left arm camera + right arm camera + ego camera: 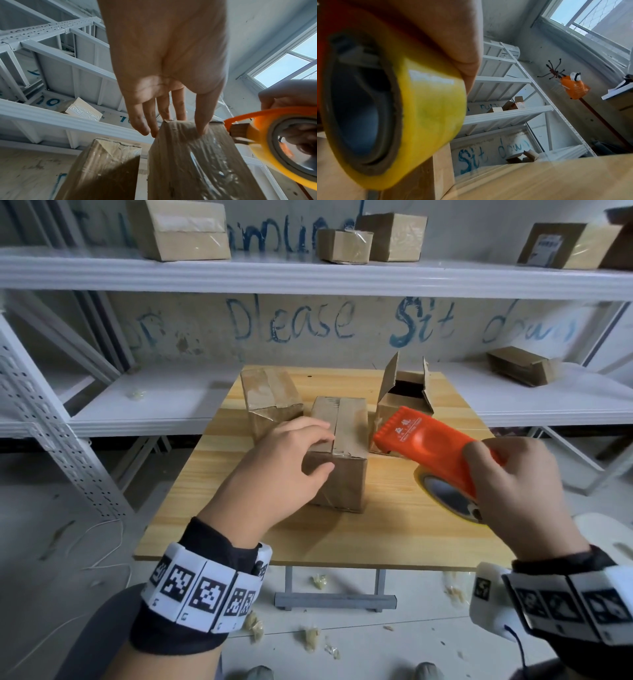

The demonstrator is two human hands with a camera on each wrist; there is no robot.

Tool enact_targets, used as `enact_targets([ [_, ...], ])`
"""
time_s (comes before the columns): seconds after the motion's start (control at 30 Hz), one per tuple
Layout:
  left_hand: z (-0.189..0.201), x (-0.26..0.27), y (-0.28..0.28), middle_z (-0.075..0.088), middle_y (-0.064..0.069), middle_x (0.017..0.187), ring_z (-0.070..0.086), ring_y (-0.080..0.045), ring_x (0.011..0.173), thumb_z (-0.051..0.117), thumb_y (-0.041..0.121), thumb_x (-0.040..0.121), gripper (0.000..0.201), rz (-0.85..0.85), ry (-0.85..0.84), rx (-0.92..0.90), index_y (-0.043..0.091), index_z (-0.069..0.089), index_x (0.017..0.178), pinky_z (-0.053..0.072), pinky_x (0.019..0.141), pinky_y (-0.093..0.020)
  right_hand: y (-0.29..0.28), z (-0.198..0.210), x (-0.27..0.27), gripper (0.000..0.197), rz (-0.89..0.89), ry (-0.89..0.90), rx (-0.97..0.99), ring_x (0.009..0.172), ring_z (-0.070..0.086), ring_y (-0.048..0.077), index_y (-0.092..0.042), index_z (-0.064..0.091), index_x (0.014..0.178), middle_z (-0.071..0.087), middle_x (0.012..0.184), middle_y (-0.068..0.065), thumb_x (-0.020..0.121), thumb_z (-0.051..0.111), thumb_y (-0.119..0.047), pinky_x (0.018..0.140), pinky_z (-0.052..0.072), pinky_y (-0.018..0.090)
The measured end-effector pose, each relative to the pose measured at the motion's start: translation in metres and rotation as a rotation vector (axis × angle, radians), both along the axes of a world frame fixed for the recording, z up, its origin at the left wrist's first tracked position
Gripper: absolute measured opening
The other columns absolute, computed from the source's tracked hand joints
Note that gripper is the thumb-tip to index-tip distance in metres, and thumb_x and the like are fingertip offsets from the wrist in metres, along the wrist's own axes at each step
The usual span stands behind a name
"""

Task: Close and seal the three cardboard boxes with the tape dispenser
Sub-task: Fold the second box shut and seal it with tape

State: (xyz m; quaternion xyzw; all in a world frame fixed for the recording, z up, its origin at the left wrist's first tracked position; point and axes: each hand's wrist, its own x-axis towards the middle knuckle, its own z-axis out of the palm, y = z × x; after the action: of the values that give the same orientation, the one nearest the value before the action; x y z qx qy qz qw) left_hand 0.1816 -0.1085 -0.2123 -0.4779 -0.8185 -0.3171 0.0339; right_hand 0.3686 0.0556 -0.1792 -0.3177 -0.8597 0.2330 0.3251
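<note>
my left hand [274, 470] lies flat, fingers spread, holding the middle box [337, 450] steady mid-table; my right hand [520, 491] grips the tape dispenser [435, 450] beside it, ready to seal; the open box [404, 395] waits near the far edge

Left hand [274, 470] spread, right hand [524, 491] clenched

Orange tape dispenser [435, 446], yellow tape roll [426, 108]

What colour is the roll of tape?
Yellow; the tape roll shows best in the right wrist view.
</note>
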Motion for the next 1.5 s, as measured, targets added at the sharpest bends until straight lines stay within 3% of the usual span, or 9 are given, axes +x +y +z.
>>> enact_targets([
  [0.17,0.001,0.002,0.001,0.058,0.025,0.124,0.054,0.001,0.114,0.065,0.041,0.092,0.037,-0.011,-0.033,0.060,0.030,0.062,0.127,0.049,0.099,-0.029,-0.003,0.006,-0.001,0.038,0.093,0.187,-0.205,0.043,0.023,0.015,-0.008,0.030,0.050,0.026,0.044,-0.002,0.079,0.046,-0.027,0.041,0.019,0.031],
  [0.3,0.000,0.001,0.003,0.062,0.020,0.121,0.059,0.005,0.110,0.065,0.032,0.093,0.024,-0.065,-0.127,0.148,0.023,0.069,0.114,0.048,0.100,-0.022,-0.003,0.006,-0.003,0.046,0.162,0.188,-0.349,0.072,0.027,0.047,0.028,0.048,0.073,0.032,0.076,0.043,0.094,0.051,-0.014,0.061,0.029,0.048],
  [0.37,-0.003,-0.002,0.004,0.061,0.018,0.125,0.058,0.004,0.113,0.063,0.025,0.096,0.015,-0.076,-0.128,0.154,0.022,0.069,0.109,0.047,0.102,-0.020,0.001,0.003,-0.002,0.039,0.144,0.169,-0.386,0.085,0.035,0.035,0.033,0.049,0.091,0.040,0.103,0.044,0.098,0.046,-0.005,0.067,0.037,0.039],
  [0.53,0.002,-0.004,-0.001,0.067,0.016,0.119,0.057,0.008,0.111,0.043,0.032,0.106,0.026,-0.002,-0.255,0.246,0.032,0.069,0.112,0.043,0.094,-0.009,0.010,-0.009,0.001,0.028,0.154,0.164,-0.479,0.073,0.053,-0.006,-0.001,0.063,0.080,0.050,0.092,0.003,0.099,0.046,-0.012,0.056,0.036,0.003],
  [0.67,0.015,0.002,-0.003,0.075,-0.002,0.093,0.071,-0.015,0.089,0.048,0.048,0.101,0.041,-0.070,-0.531,0.448,0.017,0.074,0.095,0.054,0.080,-0.035,-0.004,0.000,0.001,0.042,0.187,0.202,-0.450,0.090,0.036,0.037,0.033,0.048,0.085,0.041,0.099,0.047,0.097,0.051,-0.007,0.071,0.030,0.047],
  [0.77,0.026,0.012,-0.003,0.075,-0.007,0.082,0.070,-0.017,0.075,0.062,0.049,0.091,0.039,-0.197,-0.805,0.467,0.013,0.075,0.081,0.053,0.069,-0.027,-0.017,0.008,-0.002,0.057,0.232,0.210,-0.399,0.086,0.030,0.042,0.037,0.041,0.083,0.036,0.092,0.053,0.082,0.054,-0.019,0.055,0.016,0.038],
  [1.23,0.029,0.006,-0.009,0.074,-0.010,0.077,0.066,-0.013,0.067,0.076,0.013,0.071,0.022,-0.157,-0.948,0.518,0.005,0.069,0.090,0.053,0.064,-0.018,-0.017,0.005,-0.002,0.059,0.264,0.211,-0.373,0.086,0.033,0.044,0.035,0.044,0.082,0.033,0.094,0.051,0.078,0.050,-0.023,0.054,0.030,0.042],
  [1.37,0.031,-0.002,-0.018,0.076,-0.018,0.083,0.072,-0.019,0.071,0.080,0.008,0.069,0.040,-0.017,-0.953,0.605,0.002,0.066,0.106,0.056,0.064,-0.019,-0.018,0.004,-0.001,0.055,0.254,0.226,-0.377,0.091,0.033,0.045,0.035,0.045,0.081,0.034,0.095,0.052,0.084,0.053,-0.019,0.076,0.028,0.055],
  [1.5,0.031,-0.019,-0.038,0.078,-0.012,0.090,0.077,-0.019,0.085,0.076,0.004,0.081,0.025,0.130,-0.861,0.569,0.002,0.071,0.106,0.059,0.073,-0.019,-0.011,-0.002,-0.003,0.059,0.272,0.216,-0.328,0.083,0.035,0.045,0.033,0.046,0.077,0.039,0.086,0.052,0.076,0.046,-0.026,0.055,0.024,0.043],
])
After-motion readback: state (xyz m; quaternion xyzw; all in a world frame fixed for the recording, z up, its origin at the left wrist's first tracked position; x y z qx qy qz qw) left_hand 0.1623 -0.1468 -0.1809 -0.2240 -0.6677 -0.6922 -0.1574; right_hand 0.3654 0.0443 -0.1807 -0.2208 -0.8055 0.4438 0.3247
